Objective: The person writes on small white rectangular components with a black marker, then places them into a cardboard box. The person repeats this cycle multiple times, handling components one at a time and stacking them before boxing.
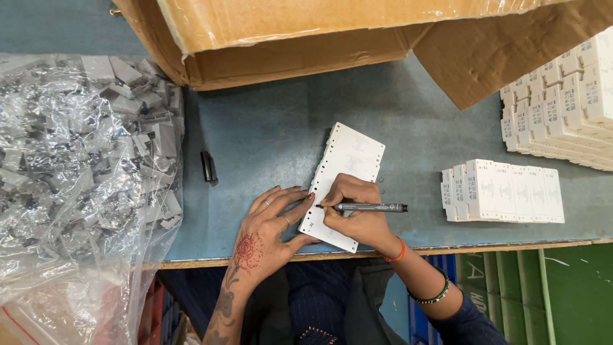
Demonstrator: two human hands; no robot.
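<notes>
Head view, looking down. Containers: one large brown corrugated cardboard box (pixel 300 38), flaps open, along the far edge of the bench, its contents hidden; one clear crinkled plastic bag (pixel 83 185) at the left, filled with small grey moulded plastic parts and hanging over the near edge. Surface: blue-grey matte bench (pixel 268 128) with a bare wooden front edge; below it, at lower right, green and blue crates are partly seen. Loose item: one small black oblong cap (pixel 208 167), lying alone between the bag and the hands. Packages: one row of white rectangular plastic blocks (pixel 504 191) with faint grey printing, standing side by side to the right of the hands; a larger stacked batch of like white blocks (pixel 562 108) at the far right edge. Work item: one strip of white perforated rectangular labels (pixel 341 182), lying slantwise at the bench's near middle, its lower end under both hands. Left hand (pixel 271 230), ringed and patterned with a red-brown design, lies flat with fingers spread, fingertips pressing the strip's left edge. Right hand (pixel 357 214), wrist carrying an orange band and a green bangle, is clamped around a slim dark pen (pixel 370 207), its tip meeting the strip.
</notes>
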